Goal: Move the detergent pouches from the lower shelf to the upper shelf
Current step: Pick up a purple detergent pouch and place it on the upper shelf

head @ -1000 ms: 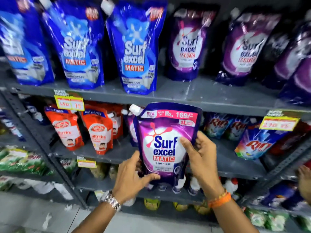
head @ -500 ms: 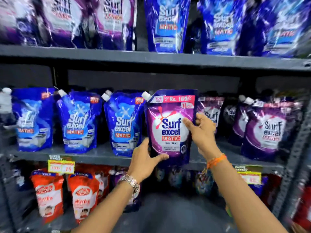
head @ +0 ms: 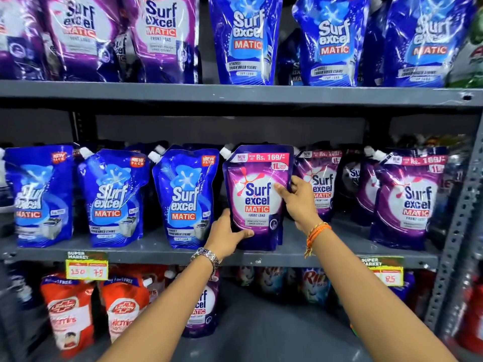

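My left hand [head: 226, 237] grips the purple pouch's [head: 257, 197] lower corner, my right hand [head: 298, 198] clasps its right edge; between my fingers it stands upright on the shelf [head: 156, 248].

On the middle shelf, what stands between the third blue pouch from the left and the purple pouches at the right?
In the head view, the purple pouch stands there, upright on the shelf, held by the left hand and right hand.

Top-row pouches [head: 243, 35] cut off by upper edge; we can't read the blurred left price tag [head: 87, 270].
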